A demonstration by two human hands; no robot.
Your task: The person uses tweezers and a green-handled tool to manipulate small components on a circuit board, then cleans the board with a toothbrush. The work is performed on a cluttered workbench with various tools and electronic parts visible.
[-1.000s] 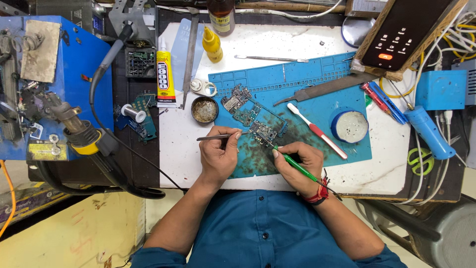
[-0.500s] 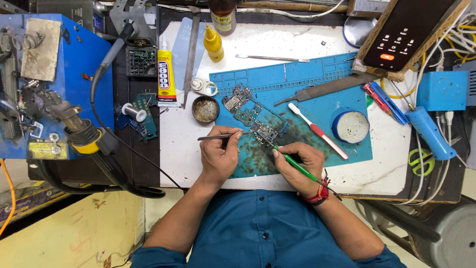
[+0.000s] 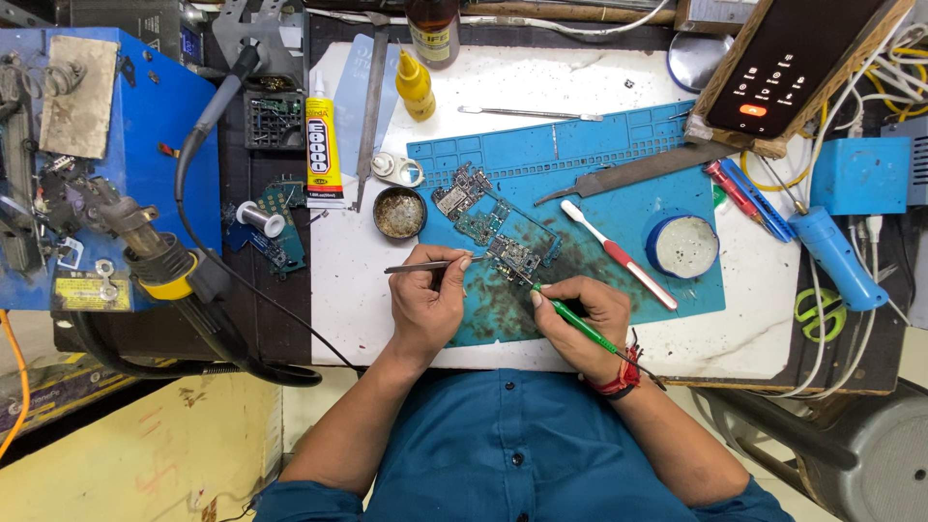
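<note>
1. Blue mat (image 3: 619, 145) lies on the white bench top (image 3: 348, 300), stained brown around the work area.
2. Circuit board (image 3: 493, 222) lies on the mat, left of centre, running diagonally from far-left to near-right — just beyond both hands.
3. Left hand (image 3: 425, 304) pinches tweezers (image 3: 425, 266) between thumb and fingers; the tweezers lie roughly level, the long end sticking out left, the hand touching the board's near end.
4. Right hand (image 3: 580, 324) is closed around a green-handled iron (image 3: 580, 329), held like a pen, tip at the board's near-right end. A red band is on the wrist.
5. Toothbrush (image 3: 619, 253), red and white, lies on the mat right of the board, apart from it.
6. Round tin (image 3: 682, 246) sits at the mat's right side, beside the brush.
7. Small brown pot (image 3: 399, 213) stands just left of the mat.
8. Glue tube (image 3: 324, 145) lies further left; yellow bottle (image 3: 415, 85) stands at the far side.
9. Metal file (image 3: 638, 169) lies across the mat's far-right part.
</note>
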